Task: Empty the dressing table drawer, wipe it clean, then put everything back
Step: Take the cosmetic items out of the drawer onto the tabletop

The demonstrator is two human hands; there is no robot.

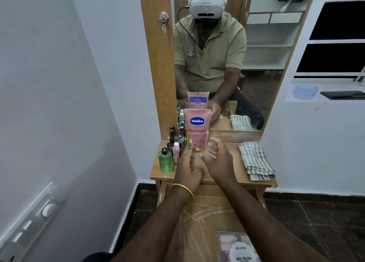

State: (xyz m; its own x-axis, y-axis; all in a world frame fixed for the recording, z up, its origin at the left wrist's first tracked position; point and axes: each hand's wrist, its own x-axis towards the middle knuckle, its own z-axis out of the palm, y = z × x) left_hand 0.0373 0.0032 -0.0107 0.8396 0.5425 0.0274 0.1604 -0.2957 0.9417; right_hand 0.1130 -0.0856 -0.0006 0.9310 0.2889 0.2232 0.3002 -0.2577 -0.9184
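Observation:
A pink Vaseline lotion tube [197, 127] stands upright, cap down, on the wooden dressing table top [221, 177] in front of the mirror. My left hand [187, 172], with a gold bangle on the wrist, grips the tube's lower end from the left. My right hand [218, 161] curls round its base from the right. Below my forearms the drawer [207, 212] is pulled out, its scratched wooden floor showing. A white Zudio nail polish container [241, 252] on a flat packet lies in the drawer's near right part.
Several small bottles [174, 141] and a green bottle [166, 161] crowd the table top's left side. A folded striped cloth [255, 160] lies on its right side. The mirror [256, 64] rises behind, a white wall stands at left, and a window ledge with a blue tub [305, 91] at right.

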